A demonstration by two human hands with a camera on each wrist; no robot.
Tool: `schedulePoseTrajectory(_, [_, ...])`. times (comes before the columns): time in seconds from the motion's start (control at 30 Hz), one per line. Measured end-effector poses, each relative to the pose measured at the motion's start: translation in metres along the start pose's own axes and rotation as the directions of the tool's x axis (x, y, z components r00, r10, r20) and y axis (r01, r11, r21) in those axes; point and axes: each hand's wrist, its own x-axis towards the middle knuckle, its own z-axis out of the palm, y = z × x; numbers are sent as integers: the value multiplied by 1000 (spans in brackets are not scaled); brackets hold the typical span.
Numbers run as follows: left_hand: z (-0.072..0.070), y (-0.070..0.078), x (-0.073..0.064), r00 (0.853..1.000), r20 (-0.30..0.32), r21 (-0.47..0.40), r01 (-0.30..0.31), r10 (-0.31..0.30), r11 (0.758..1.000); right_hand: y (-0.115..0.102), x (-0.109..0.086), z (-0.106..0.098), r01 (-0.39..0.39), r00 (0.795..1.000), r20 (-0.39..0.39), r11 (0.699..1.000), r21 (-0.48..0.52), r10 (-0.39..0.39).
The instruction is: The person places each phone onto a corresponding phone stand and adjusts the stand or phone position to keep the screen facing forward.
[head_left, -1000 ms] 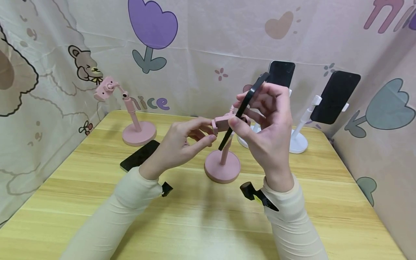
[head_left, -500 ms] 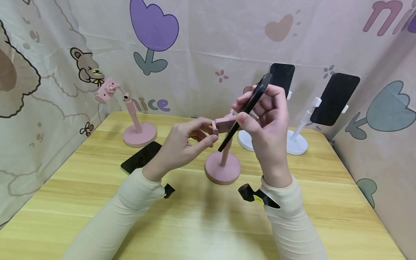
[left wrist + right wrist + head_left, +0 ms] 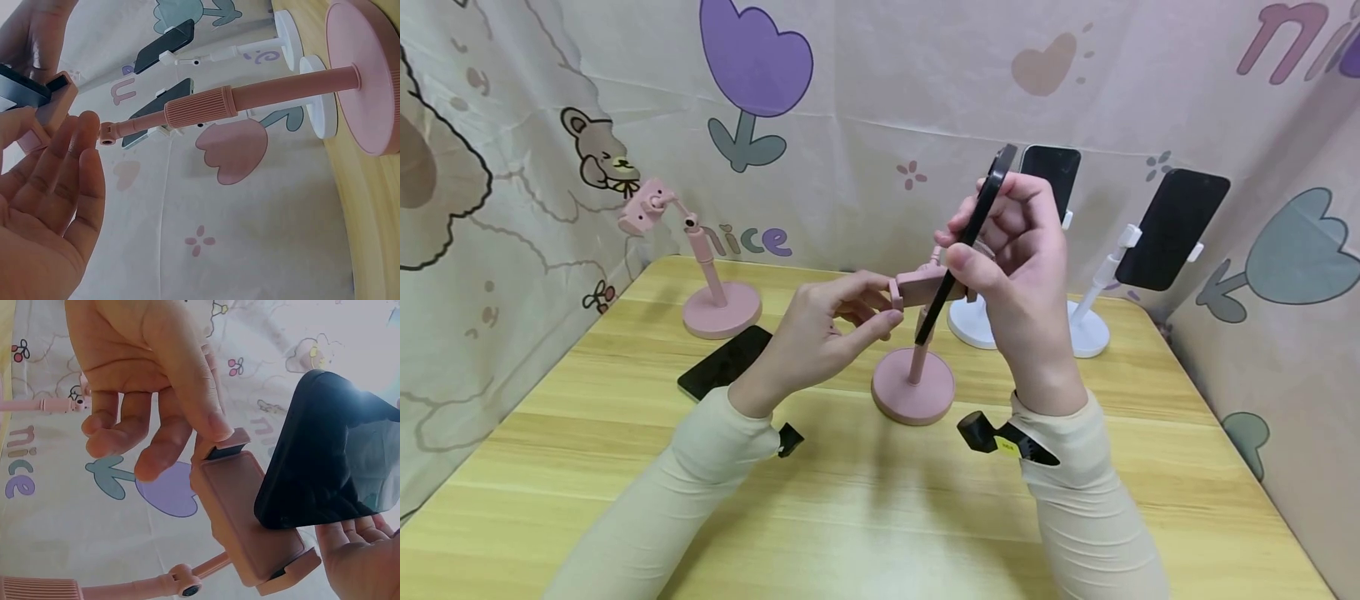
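Note:
In the head view a pink phone stand [image 3: 913,387] stands mid-table, its clamp [image 3: 917,288] facing me. My left hand [image 3: 820,333] pinches the left end of that clamp between thumb and index finger; the other fingers hang loose, as the right wrist view shows. A black smartphone [image 3: 972,237] is gripped in my right hand [image 3: 1026,283], thumb on one side and fingers on the other. It is tilted, nearly edge-on to the head camera. In the right wrist view the phone's lower corner overlaps the clamp's padded face [image 3: 237,512], which has a lip at each end.
A second pink stand [image 3: 721,308] with an unfilled clamp stands back left. Another black phone [image 3: 724,362] lies on the wooden table [image 3: 880,517] beside my left forearm. Two white stands at back right hold phones [image 3: 1176,229]. A printed cloth [image 3: 865,108] hangs behind.
My right hand has tipped the phone lower over the clamp, then raised it and turned it more upright. My left hand stays at the clamp's left end.

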Motion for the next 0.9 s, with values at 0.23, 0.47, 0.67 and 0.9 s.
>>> schedulePoseTrajectory(0.23, [-3,0,-4,1000,-21,18,20,-20,1000,-1,2,7,-45,999,-10,999,-22,44])
schedulePoseTrajectory(0.47, [0,-1,-1,1000,-19,10,13,-13,1000,0,8,3,37,998,-55,999,-32,-39])
schedulePoseTrajectory(0.67, [1,-1,0,1000,-18,-1,18,-18,1000,-4,10,3,65,994,-85,997,-35,-68])
schedulePoseTrajectory(0.9, [3,1,1,999,-43,-26,-1,0,1000,-8,11,5,100,989,-102,994,-45,-104])
